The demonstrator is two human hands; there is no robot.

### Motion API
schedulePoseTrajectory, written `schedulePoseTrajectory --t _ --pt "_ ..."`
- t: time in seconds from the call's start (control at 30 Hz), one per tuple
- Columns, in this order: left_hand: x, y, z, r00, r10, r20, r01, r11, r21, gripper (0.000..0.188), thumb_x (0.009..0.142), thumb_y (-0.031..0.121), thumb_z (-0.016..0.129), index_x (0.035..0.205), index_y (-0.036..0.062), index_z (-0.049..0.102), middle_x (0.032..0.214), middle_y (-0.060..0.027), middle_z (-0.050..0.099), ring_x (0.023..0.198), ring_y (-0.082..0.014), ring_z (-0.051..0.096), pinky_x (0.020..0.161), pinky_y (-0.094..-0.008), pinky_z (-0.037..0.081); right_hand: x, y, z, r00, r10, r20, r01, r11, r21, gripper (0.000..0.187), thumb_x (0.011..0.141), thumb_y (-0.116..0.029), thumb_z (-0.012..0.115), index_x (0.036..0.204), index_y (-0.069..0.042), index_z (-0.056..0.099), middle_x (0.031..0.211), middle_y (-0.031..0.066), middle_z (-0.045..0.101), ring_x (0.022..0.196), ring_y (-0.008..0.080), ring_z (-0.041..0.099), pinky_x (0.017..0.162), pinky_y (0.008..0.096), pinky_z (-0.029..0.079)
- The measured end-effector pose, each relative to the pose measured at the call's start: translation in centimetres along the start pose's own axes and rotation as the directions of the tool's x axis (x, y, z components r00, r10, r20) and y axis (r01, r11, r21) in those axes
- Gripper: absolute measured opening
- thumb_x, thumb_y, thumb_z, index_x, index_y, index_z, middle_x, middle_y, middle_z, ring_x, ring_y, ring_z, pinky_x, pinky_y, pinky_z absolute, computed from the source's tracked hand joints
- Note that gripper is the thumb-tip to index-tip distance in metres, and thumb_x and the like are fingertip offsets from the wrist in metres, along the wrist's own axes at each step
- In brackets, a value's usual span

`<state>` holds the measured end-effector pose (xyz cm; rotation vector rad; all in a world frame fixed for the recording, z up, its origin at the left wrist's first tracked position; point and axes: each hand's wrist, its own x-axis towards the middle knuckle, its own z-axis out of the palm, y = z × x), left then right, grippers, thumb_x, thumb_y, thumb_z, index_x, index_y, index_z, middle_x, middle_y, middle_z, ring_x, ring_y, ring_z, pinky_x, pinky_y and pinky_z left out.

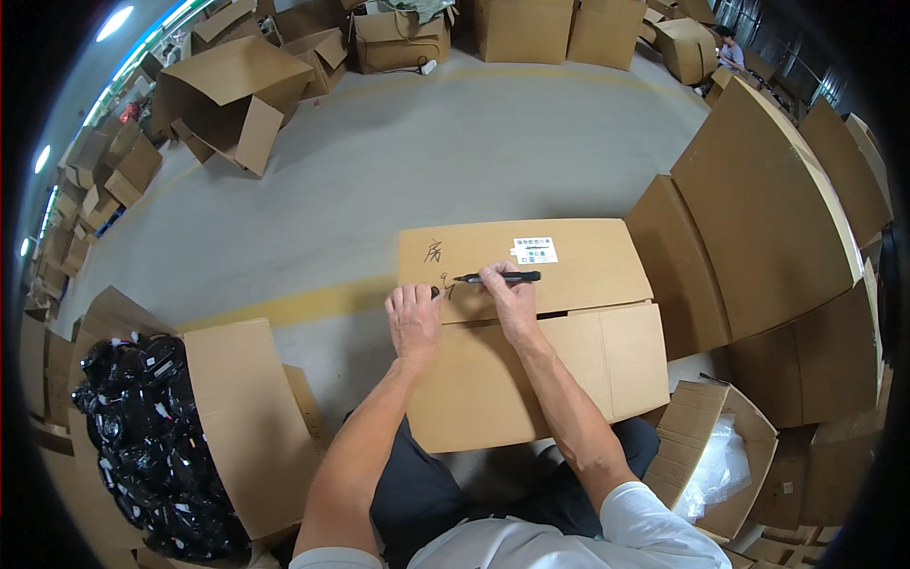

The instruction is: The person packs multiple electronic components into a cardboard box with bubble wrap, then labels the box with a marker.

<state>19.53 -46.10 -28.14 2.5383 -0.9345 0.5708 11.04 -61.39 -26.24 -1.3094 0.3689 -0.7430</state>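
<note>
A closed cardboard box [474,379] sits right before me, its top flaps folded down with a narrow dark gap between them. In my right hand [507,299] is a black marker [517,277], its tip pointing left at the far flap beside dark handwritten strokes. My left hand [413,318] rests on the flap's left edge, fingers curled, with a small black marker cap [435,292] at its thumb side. A white printed label [535,250] is stuck on the far flap, to the right of the handwriting.
At left stands an open carton [232,417] full of black plastic-wrapped items [156,446]. Large open cartons [758,209] rise on the right, and a smaller one [697,436] holds clear plastic wrap [718,469]. More boxes [521,28] line the far side; a person [730,49] is at far right.
</note>
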Motion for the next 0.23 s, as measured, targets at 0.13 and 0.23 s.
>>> schedulePoseTrajectory --t 0.13,0.23 --pt "-0.1 -0.1 -0.4 0.999 -0.015 0.039 0.017 0.999 -0.050 0.026 0.090 0.028 0.069 0.102 0.0083 0.057 0.102 -0.0110 0.057 0.104 -0.0300 0.053 0.093 -0.0451 0.042 -0.9 -0.7 2.2 0.990 0.108 0.096 -0.114 0.992 0.059 0.021 0.097 -0.022 0.069 0.089 -0.004 0.061 0.080 0.0007 0.064 0.076 0.0082 0.057 0.072 0.0262 0.045" --pt "-0.2 -0.2 -0.4 0.999 -0.014 0.044 0.017 0.998 -0.057 0.028 0.087 0.024 0.073 0.105 0.0088 0.058 0.105 -0.0108 0.057 0.106 -0.0295 0.053 0.094 -0.0451 0.041 -0.9 -0.9 2.1 0.986 0.117 0.120 -0.126 0.990 0.063 0.022 0.096 -0.022 0.070 0.092 -0.002 0.062 0.081 0.0017 0.065 0.077 0.0086 0.059 0.073 0.0270 0.047"
